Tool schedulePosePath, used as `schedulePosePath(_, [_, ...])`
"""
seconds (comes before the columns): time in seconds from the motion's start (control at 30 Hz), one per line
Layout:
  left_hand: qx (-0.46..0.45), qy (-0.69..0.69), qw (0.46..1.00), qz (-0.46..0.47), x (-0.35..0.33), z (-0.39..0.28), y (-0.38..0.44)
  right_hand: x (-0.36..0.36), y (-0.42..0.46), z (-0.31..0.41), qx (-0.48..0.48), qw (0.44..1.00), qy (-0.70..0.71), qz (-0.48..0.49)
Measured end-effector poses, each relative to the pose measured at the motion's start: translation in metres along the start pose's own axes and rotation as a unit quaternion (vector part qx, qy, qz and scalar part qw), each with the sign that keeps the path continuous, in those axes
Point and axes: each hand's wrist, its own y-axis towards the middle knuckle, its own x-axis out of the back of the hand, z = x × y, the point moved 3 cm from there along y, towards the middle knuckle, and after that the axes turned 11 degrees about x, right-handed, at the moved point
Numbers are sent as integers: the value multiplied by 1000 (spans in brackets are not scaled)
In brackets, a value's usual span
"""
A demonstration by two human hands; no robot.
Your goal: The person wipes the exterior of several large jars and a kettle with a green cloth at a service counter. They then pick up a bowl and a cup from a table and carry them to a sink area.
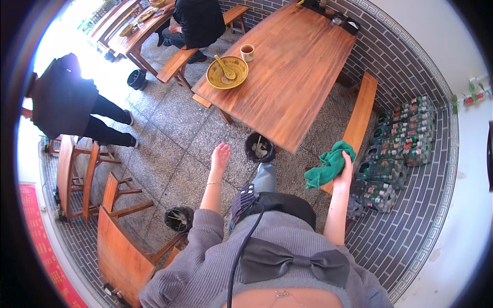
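A crumpled green cloth (327, 166) hangs from my right hand (347, 169), which is raised beside the near end of a wooden bench (360, 111). My left hand (220, 154) is held out over the floor with nothing in it, the fingers extended. Before me stands a long wooden table (285, 84). Near its left edge sits a yellow-brown patterned bowl (215, 79) with a yellow soup spoon (227, 71) resting inside. Just behind the bowl is a small cup (247, 54), apparently with brown liquid in it.
A bin with litter (260, 148) stands under the table's near corner; another bin (179, 220) is by my left elbow. Bottle packs (404, 134) line the right wall. One person (65, 100) stands at left; another (198, 25) sits on a bench. A second table (125, 265) is lower left.
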Motion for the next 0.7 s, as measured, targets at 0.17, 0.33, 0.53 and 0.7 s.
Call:
schedulePosePath(0.17, [19, -40, 998, -39, -23, -2, 12, -41, 87, -9, 108, 985, -122, 57])
schedulePosePath(0.33, [7, -44, 998, -51, -30, -11, 31, -76, 156, -43, 199, 923, -298, 139])
schedulePosePath(0.53, [-17, -40, 993, -114, -72, -12, 46, -117, 228, -96, 323, 768, -467, 295])
schedulePosePath(0.7, [-16, -35, 983, -179, -124, 11, 56, -108, 286, -175, 181, 695, -508, 476])
